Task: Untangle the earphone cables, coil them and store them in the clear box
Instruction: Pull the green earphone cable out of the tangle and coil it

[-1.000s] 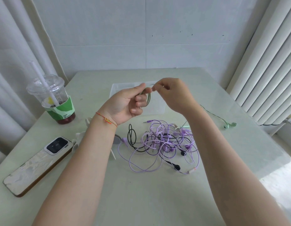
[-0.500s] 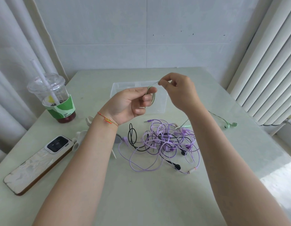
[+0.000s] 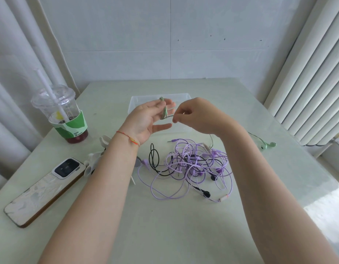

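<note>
Several turns of thin, limp green earphone cable wrap the left hand's straight, spread fingers above the clear box, while the right hand pinches the light, slippery strand just beside that coil, the likeliest hold.

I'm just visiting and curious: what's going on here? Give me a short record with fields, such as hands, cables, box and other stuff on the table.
left hand: fingers spread, green cable wound around them
right hand: pinches the green cable's free run beside the coil
green earbuds: lying on the table, far right
tangle: purple and black cables knotted together, untouched
clear box: behind the hands; contents hidden
other items: iced drink cup, phone
</note>
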Tool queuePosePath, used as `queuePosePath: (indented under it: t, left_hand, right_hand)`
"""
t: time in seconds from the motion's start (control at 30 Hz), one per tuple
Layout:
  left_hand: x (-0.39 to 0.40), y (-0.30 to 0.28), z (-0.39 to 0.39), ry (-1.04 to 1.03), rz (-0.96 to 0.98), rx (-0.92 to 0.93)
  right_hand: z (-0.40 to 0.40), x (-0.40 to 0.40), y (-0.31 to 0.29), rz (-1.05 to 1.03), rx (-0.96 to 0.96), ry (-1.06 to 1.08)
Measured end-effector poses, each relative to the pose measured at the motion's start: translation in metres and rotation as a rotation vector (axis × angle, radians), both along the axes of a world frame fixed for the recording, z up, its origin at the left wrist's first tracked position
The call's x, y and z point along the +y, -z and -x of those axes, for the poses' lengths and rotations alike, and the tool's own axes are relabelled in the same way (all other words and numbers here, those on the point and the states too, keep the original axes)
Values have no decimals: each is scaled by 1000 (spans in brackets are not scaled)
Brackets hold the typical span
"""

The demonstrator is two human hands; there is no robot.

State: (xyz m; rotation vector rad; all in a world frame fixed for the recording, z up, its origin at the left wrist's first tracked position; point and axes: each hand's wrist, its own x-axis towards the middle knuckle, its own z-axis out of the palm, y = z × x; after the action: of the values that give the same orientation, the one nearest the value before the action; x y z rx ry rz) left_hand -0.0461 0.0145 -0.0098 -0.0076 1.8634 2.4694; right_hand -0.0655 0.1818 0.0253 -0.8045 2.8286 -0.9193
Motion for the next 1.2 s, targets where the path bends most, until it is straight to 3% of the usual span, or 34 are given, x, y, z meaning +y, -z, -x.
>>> queuePosePath:
  t: [0.2, 0.37, 0.5, 0.7, 0.8, 1.03, 1.2]
  left_hand:
    - [6, 1, -4, 104, 225, -71]
    - [12, -6, -11, 237, 245, -92]
    - [10, -9, -14, 367, 122, -88]
    - [12, -12, -14, 412, -285, -41]
    - [9, -12, -11, 372, -472, -18]
    - [5, -5, -3, 136, -339, -1]
    - [10, -3, -2, 120, -324, 28]
  right_hand:
    - [6, 9, -6, 145, 118, 105]
    - [14, 12, 0, 306, 164, 188]
    - [16, 11, 4, 374, 156, 192]
    - [16, 9, 11, 326, 10, 118]
    - [12, 7, 11, 189, -23, 68]
    - [7, 4, 6, -2, -77, -25]
    - [1, 5, 2, -102, -135, -72]
